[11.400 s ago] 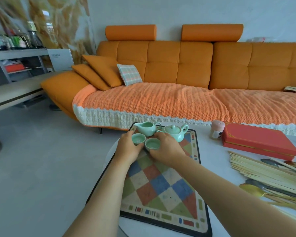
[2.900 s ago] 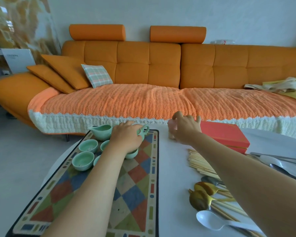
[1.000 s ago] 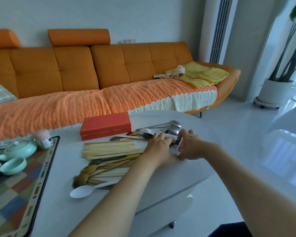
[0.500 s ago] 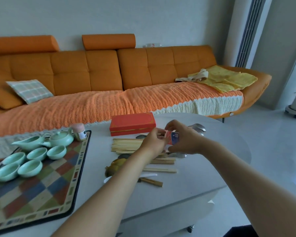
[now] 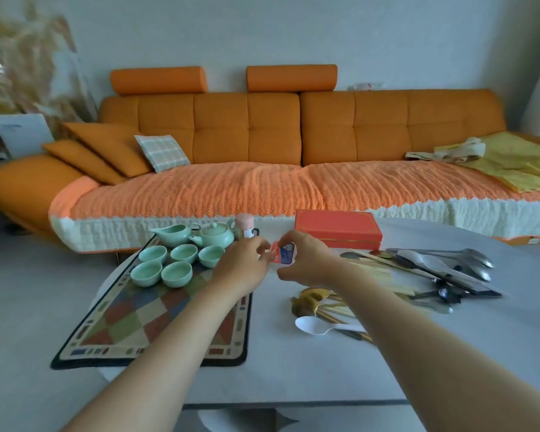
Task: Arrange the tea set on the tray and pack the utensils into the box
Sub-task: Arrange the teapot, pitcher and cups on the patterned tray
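Above the white surface (image 5: 275, 363), both hands' fingers pinch a small red-and-blue packet (image 5: 282, 252): left hand (image 5: 243, 269), right hand (image 5: 306, 258).

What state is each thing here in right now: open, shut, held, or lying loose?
box, shut.
teapot, lid on.
cups, upright, empty.
packet, held off the table.
left hand, pinching packet.
right hand, pinching packet.
spoons, lying loose, unpacked.
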Motion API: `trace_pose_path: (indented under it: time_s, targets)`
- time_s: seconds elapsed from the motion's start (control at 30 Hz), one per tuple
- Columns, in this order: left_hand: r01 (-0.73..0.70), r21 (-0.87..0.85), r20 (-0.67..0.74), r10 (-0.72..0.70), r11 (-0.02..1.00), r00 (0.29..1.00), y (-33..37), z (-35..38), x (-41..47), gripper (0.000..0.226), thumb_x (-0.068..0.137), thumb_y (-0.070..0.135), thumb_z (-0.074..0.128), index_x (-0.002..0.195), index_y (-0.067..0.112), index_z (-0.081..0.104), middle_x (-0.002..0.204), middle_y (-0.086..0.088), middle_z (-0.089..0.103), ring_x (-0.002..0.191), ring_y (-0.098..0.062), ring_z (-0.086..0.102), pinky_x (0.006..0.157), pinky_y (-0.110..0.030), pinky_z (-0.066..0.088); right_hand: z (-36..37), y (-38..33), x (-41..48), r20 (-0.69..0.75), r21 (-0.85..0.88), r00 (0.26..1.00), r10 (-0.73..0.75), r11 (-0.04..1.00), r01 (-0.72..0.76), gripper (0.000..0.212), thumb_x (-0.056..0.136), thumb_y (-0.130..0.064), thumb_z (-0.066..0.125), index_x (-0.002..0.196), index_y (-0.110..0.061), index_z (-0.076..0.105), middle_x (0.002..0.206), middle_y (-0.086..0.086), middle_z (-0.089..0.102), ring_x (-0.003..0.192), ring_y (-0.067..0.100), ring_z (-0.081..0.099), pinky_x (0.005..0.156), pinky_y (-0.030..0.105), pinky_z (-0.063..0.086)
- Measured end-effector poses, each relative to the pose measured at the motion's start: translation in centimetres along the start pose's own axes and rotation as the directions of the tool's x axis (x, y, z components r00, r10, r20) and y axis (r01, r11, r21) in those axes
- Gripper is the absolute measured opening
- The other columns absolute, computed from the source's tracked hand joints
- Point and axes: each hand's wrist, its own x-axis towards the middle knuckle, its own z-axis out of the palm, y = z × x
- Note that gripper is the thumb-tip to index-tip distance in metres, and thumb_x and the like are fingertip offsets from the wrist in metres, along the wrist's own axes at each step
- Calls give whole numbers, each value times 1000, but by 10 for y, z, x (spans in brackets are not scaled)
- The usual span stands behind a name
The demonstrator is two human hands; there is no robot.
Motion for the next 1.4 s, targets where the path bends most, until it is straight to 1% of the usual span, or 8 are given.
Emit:
trace_pose_path:
  time_s: [0.17,0.37,0.53,0.73,0.9,1.1,1.23,1.4]
  targets:
    - [-83,174,-139,108,981,984,-63,-9,2,29,98,22,48,123,23,63,120,2,62,114,-21,48,98,-38,41,51,-20,38,53,-20,999,-11,1000,12,58,75,-34,76,125,-23,50,116,0,50,96,16,51,76,26,42]
    - [-195,304,-8,207,933,978,-89,-13,19,39,96,27,52,134,25,56,129,4,55,122,-20,41,104,-34,34,82,-26,69,65,-27,998,-18,999,20,54,78,-39,75,125,-24,54,124,1,45,102,17,47,85,27,40]
    - [-281,383,39,288,880,957,-91,-12,35,38,94,22,52,131,22,61,131,2,57,121,-22,42,101,-33,33,87,-16,78,-53,49,998,-19,999,21,38,82,-37,77,117,-27,66,118,1,46,93,18,54,78,23,41]
    - [-235,479,51,241,845,969,-88,-5,40,30,94,26,47,118,24,65,122,2,59,115,-22,47,98,-36,34,92,-12,80,-22,-13,997,-71,997,70,49,85,-34,73,132,-28,60,131,1,51,116,21,54,98,32,44]
    - [-211,451,-16,244,867,970,-68,-7,42,33,94,22,49,124,23,61,124,0,58,115,-25,48,95,-38,37,61,-4,73,-61,-20,998,-30,999,28,56,89,-28,65,142,-28,47,137,4,45,110,23,57,93,35,49]
    - [-248,115,-57,256,962,965,-14,13,65,32,94,20,53,125,20,58,125,2,55,124,-21,45,98,-40,43,-7,47,62,-217,-161,973,75,981,-112,39,89,-26,57,128,-31,60,133,4,49,116,27,55,99,43,44]
    - [-200,5,38,200,980,979,11,49,77,40,95,21,53,135,19,48,134,-1,50,121,-20,49,100,-37,42,-37,91,60,-156,-381,967,202,891,-248,52,84,-44,59,135,-46,48,152,0,35,138,28,33,113,56,22]
    - [-141,80,125,130,987,984,24,81,109,46,92,25,55,135,19,40,129,-8,45,123,-28,41,97,-40,37,-48,139,67,-83,-415,937,339,843,-342,85,75,-51,62,148,-55,20,164,3,2,149,36,2,112,64,17]
